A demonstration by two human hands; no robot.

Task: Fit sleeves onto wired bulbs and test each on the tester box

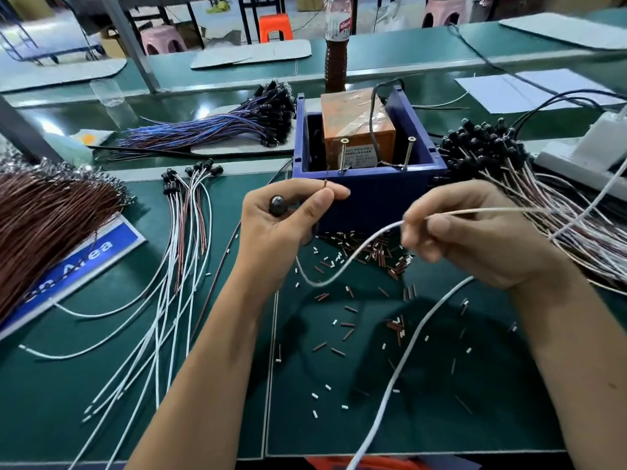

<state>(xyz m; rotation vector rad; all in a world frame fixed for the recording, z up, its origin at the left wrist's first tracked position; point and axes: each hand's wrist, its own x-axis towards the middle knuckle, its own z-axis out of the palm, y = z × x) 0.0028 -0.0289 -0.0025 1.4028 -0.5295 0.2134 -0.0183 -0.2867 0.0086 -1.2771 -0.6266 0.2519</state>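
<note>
1. Just before the blue tester box, the left hand pinches a bare wire end, its dark bulb tucked under the grip.
2. Beside it, the right hand pinches the white wire, which sags between both grips.

A dark round bulb with a white wire is held before the blue tester box.

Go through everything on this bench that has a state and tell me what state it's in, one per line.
Left hand: grips a bulb, pinches a wire end.
Bulb: unlit, held in the palm.
Right hand: pinches the white wire.
White wire: slack, looping between the hands.
Tester box: open-topped, two screws upright at its front.
Bottle: upright, partly full.
Loose sleeves: scattered on the mat.
</note>
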